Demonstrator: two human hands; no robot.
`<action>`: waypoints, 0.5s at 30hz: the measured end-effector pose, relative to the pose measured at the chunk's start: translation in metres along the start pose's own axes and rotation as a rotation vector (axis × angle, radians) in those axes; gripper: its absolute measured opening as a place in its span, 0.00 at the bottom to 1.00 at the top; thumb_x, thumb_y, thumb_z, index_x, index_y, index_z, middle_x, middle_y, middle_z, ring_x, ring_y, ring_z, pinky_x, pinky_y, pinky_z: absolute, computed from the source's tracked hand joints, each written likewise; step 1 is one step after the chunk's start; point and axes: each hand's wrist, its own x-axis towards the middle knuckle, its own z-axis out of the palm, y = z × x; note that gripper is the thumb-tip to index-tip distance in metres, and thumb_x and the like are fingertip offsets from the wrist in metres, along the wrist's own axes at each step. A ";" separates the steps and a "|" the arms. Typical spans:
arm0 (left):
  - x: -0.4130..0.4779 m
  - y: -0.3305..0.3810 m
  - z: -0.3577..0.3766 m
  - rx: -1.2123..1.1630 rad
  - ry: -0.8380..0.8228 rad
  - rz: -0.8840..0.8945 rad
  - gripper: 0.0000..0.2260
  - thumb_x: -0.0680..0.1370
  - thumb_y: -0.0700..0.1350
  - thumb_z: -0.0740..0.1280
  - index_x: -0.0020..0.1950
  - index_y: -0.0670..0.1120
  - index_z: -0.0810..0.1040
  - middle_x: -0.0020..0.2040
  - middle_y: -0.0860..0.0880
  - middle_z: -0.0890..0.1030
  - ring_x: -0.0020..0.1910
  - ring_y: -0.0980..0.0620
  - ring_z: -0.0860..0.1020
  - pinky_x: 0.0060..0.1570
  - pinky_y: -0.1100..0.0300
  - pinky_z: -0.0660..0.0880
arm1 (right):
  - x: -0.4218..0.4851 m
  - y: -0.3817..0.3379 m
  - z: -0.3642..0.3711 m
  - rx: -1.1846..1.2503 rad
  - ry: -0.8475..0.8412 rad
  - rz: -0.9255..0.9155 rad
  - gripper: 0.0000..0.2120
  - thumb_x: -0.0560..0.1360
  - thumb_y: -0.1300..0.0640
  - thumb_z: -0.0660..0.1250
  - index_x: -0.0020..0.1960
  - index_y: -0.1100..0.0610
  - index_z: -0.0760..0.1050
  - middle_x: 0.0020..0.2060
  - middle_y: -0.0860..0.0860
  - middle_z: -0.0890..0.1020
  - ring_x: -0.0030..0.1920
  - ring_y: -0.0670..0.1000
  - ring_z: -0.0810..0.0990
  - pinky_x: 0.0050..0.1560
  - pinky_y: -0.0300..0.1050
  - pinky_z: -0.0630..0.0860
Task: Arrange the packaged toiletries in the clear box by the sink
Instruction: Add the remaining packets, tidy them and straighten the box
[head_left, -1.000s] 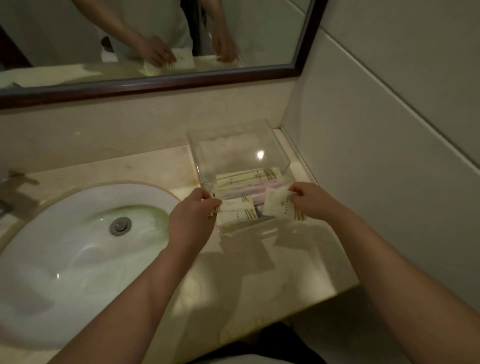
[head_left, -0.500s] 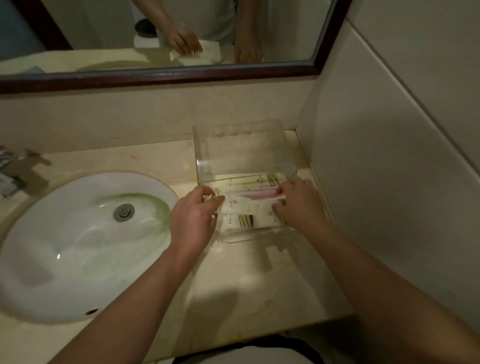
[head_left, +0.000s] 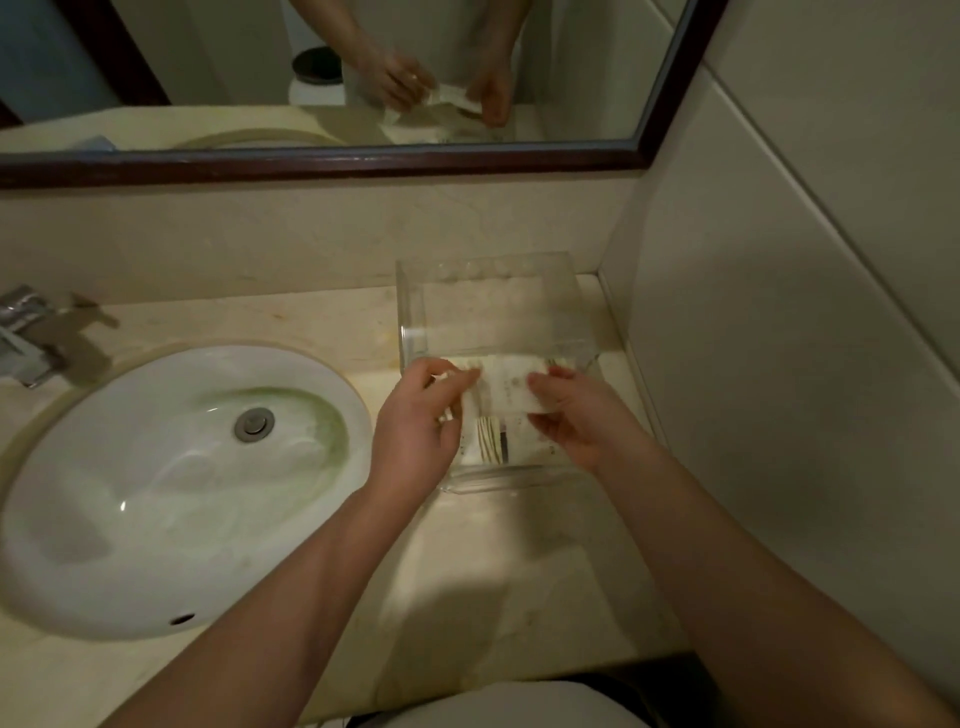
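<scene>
A clear plastic box (head_left: 415, 312) stands on the beige counter to the right of the sink, against the back wall. Both hands hold one white toiletry packet (head_left: 506, 387) over the box's near half. My left hand (head_left: 415, 431) pinches its left end and my right hand (head_left: 576, 415) pinches its right end. More white packets with gold stripes (head_left: 491, 441) lie in the box below it, partly hidden by my hands. The far half of the box shows bare bottom.
A white oval sink (head_left: 171, 483) with a metal drain fills the left of the counter (head_left: 519, 597). A chrome faucet (head_left: 26, 338) stands at the far left. A dark-framed mirror (head_left: 363, 161) hangs above, and a tiled wall (head_left: 779, 338) closes the right side.
Each hand held its own packet a second ago. Now both hands pinch a single packet lifted over the box. The camera has shifted to the right and down.
</scene>
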 end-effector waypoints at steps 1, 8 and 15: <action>0.003 0.005 0.001 -0.115 0.027 -0.124 0.22 0.72 0.30 0.65 0.63 0.47 0.78 0.51 0.52 0.76 0.46 0.65 0.75 0.45 0.71 0.72 | 0.000 -0.008 -0.003 0.048 0.022 -0.032 0.10 0.75 0.65 0.69 0.55 0.58 0.76 0.48 0.56 0.84 0.46 0.52 0.83 0.33 0.40 0.79; 0.023 0.003 0.006 -1.067 0.135 -0.996 0.09 0.80 0.36 0.61 0.56 0.39 0.78 0.46 0.47 0.86 0.48 0.49 0.83 0.43 0.59 0.80 | 0.003 -0.039 -0.029 0.020 0.002 -0.170 0.08 0.77 0.60 0.67 0.56 0.59 0.78 0.46 0.55 0.84 0.46 0.52 0.83 0.44 0.47 0.81; 0.017 -0.009 -0.001 -1.119 0.082 -1.011 0.07 0.77 0.37 0.68 0.53 0.42 0.81 0.43 0.47 0.86 0.41 0.52 0.84 0.45 0.57 0.81 | 0.002 -0.047 -0.030 -0.719 -0.028 -0.382 0.10 0.77 0.58 0.66 0.43 0.47 0.83 0.46 0.51 0.85 0.49 0.52 0.81 0.52 0.50 0.78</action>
